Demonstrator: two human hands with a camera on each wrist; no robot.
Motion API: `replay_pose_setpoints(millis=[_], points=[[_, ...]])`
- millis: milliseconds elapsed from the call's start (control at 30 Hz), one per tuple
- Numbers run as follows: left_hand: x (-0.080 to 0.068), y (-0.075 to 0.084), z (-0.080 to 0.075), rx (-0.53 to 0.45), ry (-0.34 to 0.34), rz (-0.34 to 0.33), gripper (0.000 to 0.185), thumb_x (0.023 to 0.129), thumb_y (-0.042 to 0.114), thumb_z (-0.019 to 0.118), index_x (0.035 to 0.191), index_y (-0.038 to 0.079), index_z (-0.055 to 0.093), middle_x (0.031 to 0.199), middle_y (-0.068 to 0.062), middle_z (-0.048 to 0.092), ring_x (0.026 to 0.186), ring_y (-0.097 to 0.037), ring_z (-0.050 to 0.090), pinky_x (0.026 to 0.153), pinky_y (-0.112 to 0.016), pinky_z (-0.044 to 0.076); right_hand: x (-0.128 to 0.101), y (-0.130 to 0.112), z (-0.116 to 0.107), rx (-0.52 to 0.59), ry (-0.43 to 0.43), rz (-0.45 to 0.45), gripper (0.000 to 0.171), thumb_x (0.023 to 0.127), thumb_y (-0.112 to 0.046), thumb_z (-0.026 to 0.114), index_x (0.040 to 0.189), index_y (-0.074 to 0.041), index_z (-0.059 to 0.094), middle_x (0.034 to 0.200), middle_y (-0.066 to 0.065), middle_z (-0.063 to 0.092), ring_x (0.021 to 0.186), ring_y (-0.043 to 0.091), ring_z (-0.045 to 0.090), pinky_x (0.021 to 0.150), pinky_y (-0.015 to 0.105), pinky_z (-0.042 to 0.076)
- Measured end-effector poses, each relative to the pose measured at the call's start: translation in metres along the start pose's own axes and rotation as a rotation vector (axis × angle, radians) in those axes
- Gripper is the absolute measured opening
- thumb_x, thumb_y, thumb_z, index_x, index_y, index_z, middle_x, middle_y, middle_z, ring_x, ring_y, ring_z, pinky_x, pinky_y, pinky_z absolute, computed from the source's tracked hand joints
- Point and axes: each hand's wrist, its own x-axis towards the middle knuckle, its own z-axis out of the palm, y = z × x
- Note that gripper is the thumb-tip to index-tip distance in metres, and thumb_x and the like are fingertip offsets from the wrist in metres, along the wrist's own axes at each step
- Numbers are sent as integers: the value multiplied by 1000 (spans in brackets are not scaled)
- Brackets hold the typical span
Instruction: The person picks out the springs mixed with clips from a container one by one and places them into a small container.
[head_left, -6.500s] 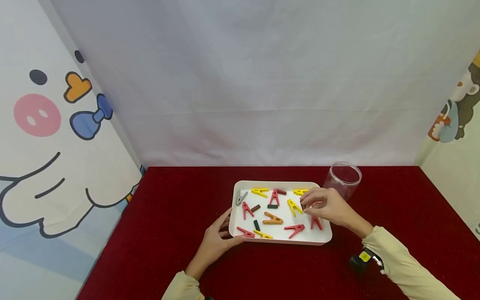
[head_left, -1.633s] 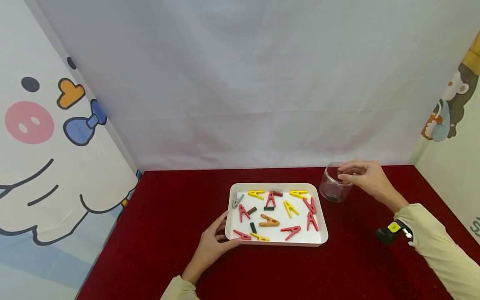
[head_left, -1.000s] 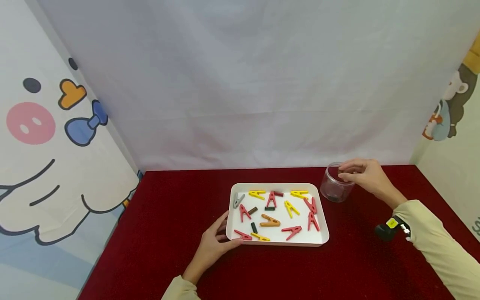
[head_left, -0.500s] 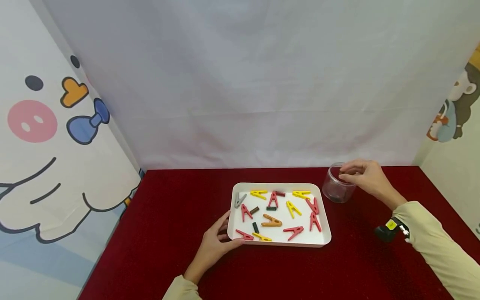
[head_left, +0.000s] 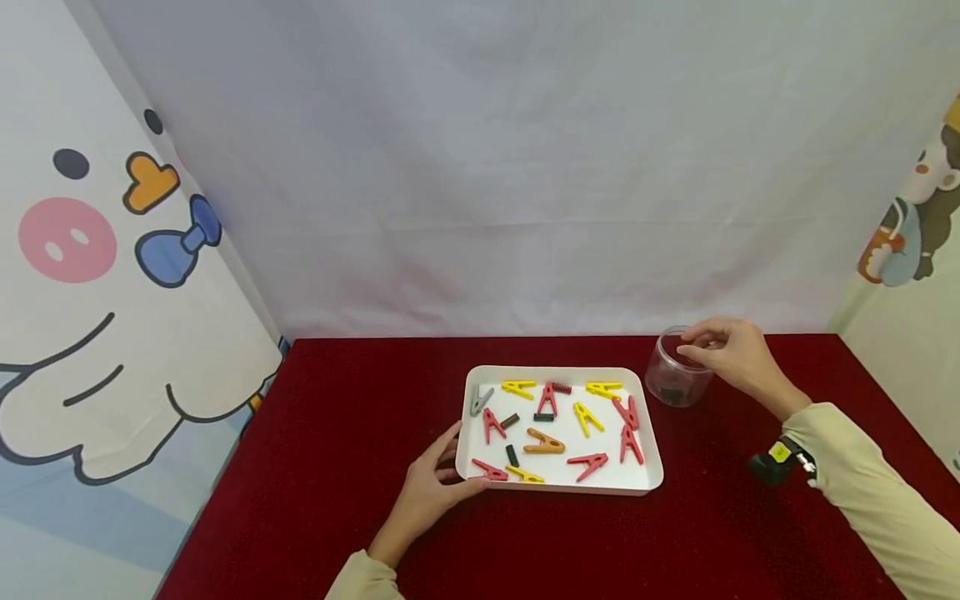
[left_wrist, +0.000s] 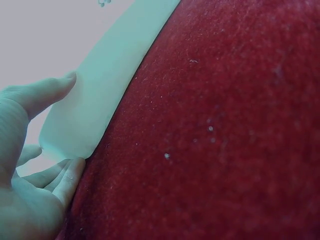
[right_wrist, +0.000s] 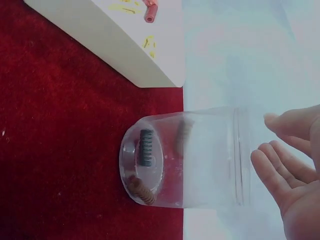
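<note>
Hovering over the clear jar [head_left: 677, 375] at the far right of the red table [head_left: 337, 467], your right hand [head_left: 731, 354] is holding nothing, fingers loosely apart. Small springs [right_wrist: 146, 147] are lying inside the jar. Your left hand [head_left: 431, 487] is gripping the near left corner of the white tray [head_left: 645, 479] of clothespins [head_left: 543, 440].

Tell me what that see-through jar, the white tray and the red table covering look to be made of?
The jar looks like clear plastic, perhaps glass: smooth and glossy, with the small springs inside showing through its wall. The tray seems to be matte white plastic, with rounded moulded corners and an even, dull surface. The table covering appears to be red felt or velvet-like cloth: a fuzzy nap with specks of lint on it.
</note>
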Motion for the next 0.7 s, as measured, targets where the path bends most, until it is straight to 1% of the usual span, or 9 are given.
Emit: replay_pose_setpoints(millis=[167, 367, 533, 600, 700], points=[[0, 0, 0, -7, -3, 3, 85, 75, 14, 82, 145, 6, 36, 126, -20, 54, 116, -33, 51, 87, -46, 49, 0, -4, 2, 8, 1, -30, 15, 79, -7, 76, 91, 2, 71, 80, 17, 68, 66, 7, 61, 56, 15, 48], [-1, 1, 1, 4, -3, -3, 84, 75, 15, 82, 145, 6, 36, 126, -21, 54, 116, -33, 51, 87, -45, 49, -1, -14, 5, 60, -34, -50, 19, 80, -7, 76, 95, 3, 71, 84, 19, 68, 67, 12, 64, 55, 19, 51], [-1, 0, 0, 7, -7, -13, 84, 75, 14, 81, 145, 6, 36, 127, -20, 54, 117, -32, 51, 87, -43, 49, -3, -21, 9, 83, -53, -56, 17, 80, -4, 74, 95, 3, 70, 86, 18, 68, 68, 12, 65, 56, 21, 52], [0, -2, -1, 1, -6, -11, 85, 75, 14, 82, 145, 5, 36, 127, -20, 53, 117, -32, 51, 86, -42, 49, -4, -23, 10, 82, -57, -60, 16, 81, -5, 74, 94, 3, 70, 86, 17, 68, 69, 12, 65, 57, 21, 53], [3, -13, 1, 2, 2, -11, 85, 74, 15, 82, 146, 8, 36, 128, -18, 53, 117, -30, 50, 86, -42, 49, -4, -26, 12, 75, -61, -70, 16, 81, -7, 74, 93, 3, 70, 85, 15, 68, 69, 16, 66, 57, 21, 52]])
